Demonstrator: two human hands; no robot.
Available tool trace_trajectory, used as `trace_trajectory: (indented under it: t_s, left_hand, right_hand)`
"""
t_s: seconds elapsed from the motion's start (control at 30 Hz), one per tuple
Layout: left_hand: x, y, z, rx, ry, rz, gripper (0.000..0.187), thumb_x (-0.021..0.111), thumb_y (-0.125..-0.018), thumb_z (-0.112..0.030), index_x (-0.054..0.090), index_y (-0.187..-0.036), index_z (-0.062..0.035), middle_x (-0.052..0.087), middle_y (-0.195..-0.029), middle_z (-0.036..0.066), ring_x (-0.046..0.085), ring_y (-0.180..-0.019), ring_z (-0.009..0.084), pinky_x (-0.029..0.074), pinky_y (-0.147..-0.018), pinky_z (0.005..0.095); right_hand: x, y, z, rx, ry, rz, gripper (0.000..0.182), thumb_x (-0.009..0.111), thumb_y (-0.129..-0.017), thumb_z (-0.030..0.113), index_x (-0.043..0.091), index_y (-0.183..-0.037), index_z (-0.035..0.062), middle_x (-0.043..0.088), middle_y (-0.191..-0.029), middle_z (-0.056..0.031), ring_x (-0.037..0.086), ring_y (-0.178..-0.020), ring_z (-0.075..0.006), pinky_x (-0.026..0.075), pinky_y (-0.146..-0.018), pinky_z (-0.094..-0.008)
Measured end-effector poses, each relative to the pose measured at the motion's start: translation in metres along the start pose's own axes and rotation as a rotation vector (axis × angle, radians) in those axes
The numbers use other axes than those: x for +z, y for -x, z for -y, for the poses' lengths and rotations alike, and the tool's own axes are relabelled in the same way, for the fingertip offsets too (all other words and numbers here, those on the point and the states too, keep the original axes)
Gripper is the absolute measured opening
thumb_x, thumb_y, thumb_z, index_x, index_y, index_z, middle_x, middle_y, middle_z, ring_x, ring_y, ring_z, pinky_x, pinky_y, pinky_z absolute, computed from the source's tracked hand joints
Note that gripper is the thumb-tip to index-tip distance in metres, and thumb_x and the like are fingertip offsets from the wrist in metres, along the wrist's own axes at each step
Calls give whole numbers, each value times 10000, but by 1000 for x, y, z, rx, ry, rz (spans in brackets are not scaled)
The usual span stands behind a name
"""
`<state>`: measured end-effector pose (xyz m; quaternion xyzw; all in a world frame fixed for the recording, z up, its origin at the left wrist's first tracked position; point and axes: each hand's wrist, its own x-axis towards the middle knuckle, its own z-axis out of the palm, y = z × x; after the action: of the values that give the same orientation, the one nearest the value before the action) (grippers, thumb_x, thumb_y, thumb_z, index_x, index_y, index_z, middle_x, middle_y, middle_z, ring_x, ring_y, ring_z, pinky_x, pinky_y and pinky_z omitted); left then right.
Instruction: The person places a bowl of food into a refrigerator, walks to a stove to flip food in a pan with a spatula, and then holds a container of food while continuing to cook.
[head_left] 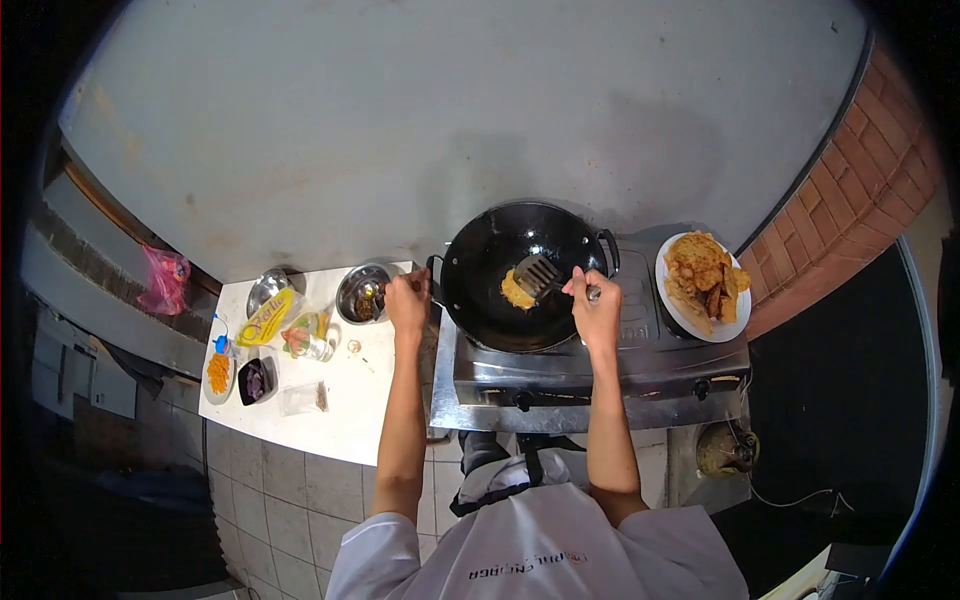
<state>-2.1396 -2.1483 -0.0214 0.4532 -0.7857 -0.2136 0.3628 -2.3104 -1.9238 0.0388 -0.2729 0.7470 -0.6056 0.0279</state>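
My right hand (597,310) is closed around the handle of a slotted metal spatula (538,273). The spatula's head is down in a black wok (490,320), against a small golden fried piece (516,291). At the wok's left side, my left hand (407,305) has its fingers closed at the wok handle (434,268); part of that grip is hidden. Just left of this hand stands a steel bowl (350,281) with something dark brown inside. The wok rests on a steel gas stove (590,375).
Right of the wok, a white plate (735,328) carries a pile of fried food (700,265). The white table (350,420) on the left holds a yellow packet (268,316), a black bowl of purple pieces (256,380), a plate of orange shreds (218,375) and another steel bowl (262,290). A grey wall (480,100) stands behind.
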Motion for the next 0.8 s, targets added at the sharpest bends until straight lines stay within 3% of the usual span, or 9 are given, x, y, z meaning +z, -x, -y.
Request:
trace_trajectory:
  t_s: [0.2, 0.27, 0.37, 0.57, 0.67, 0.8]
  left_hand:
    - [-3, -1, -3, 11, -28, 6, 198, 679, -818, -239, 723, -882, -57, 620, -633, 161, 614, -579, 328, 479, -568, 397]
    - [-3, -1, -5, -33, -26, 31, 195, 676, -818, -241, 724, -884, -65, 628, -649, 161, 628, -602, 332, 487, -583, 398]
    - [-3, -2, -4, -24, -12, 32, 196, 675, -817, -249, 726, -892, -75, 636, -667, 161, 637, -628, 333, 492, -596, 401]
    - [-2, -3, -1, -9, -48, 33, 196, 673, -818, -262, 730, -908, -98, 649, -692, 150, 637, -649, 331, 496, -613, 415]
    - [-5, -2, -2, -3, -21, 48, 203, 670, -820, -269, 729, -925, -106, 652, -693, 145, 635, -649, 330, 498, -617, 418]
    - [-8, -2, -4, -49, -21, 82, 206, 668, -822, -265, 725, -946, -110, 651, -689, 142, 635, -645, 326, 498, -611, 412]
  right_hand:
    - [-18, -1, 24, -94, 107, 16, 241, 605, -885, 136, 586, -730, -48, 609, -636, -167, 576, -513, -195, 409, -514, -312]
    - [-26, -1, 28, -187, 142, 1, 201, 623, -861, 111, 584, -744, -48, 570, -612, -185, 569, -502, -251, 403, -507, -328]
    - [-37, -6, 40, -99, 213, 94, 183, 634, -845, 98, 583, -742, -45, 541, -580, -184, 554, -484, -271, 400, -499, -347]
    - [-28, -21, 36, -272, 227, 118, 219, 639, -836, 103, 551, -703, -47, 532, -577, -203, 546, -517, -369, 384, -484, -366]
    - [-25, -30, 42, -245, 316, 190, 231, 635, -837, 106, 541, -692, -48, 534, -589, -213, 542, -554, -401, 385, -489, -381]
    - [-19, -48, 34, -318, 345, 197, 237, 633, -837, 111, 542, -688, -50, 527, -579, -214, 536, -545, -405, 386, -496, -398]
